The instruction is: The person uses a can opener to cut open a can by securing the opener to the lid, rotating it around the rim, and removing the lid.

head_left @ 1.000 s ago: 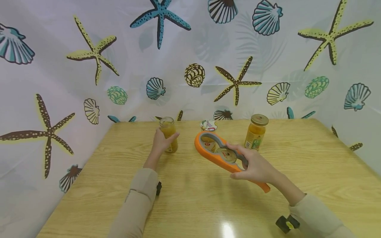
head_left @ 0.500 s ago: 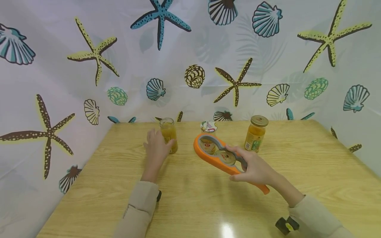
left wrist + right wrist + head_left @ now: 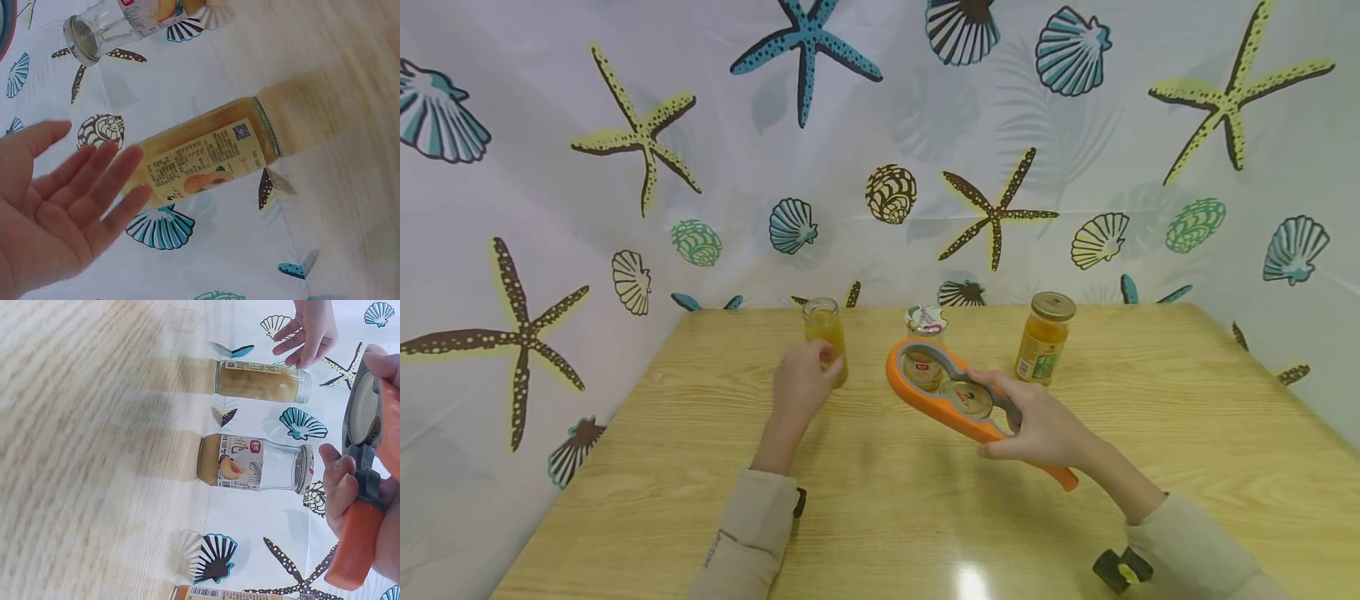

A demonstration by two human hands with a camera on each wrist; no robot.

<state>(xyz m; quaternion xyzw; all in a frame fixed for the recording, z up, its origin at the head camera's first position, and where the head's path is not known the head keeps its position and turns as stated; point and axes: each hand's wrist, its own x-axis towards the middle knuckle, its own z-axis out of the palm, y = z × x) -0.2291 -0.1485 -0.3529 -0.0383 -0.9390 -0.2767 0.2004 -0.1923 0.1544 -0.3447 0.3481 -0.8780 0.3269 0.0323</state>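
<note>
My right hand grips an orange and grey jar opener over the middle of the table. A gold metal lid sits inside one of the opener's rings; the right wrist view shows that lid edge-on by the fingers. On the left, an open-topped glass jar with yellow contents stands upright. In front of it is my left hand, fingers loosely bent and holding nothing. The left wrist view shows the hand's spread fingers overlapping the jar's mouth end, its peach-printed label in plain sight.
Behind the opener stands a smaller jar with a patterned white lid, partly hidden by it. Farther right is a gold-lidded jar with orange contents. A printed cloth with starfish and shells rises behind the wooden table.
My left hand has let go of the open-topped jar and drawn back toward me. The jar stays standing in its place. My right hand with the opener has hardly moved.
</note>
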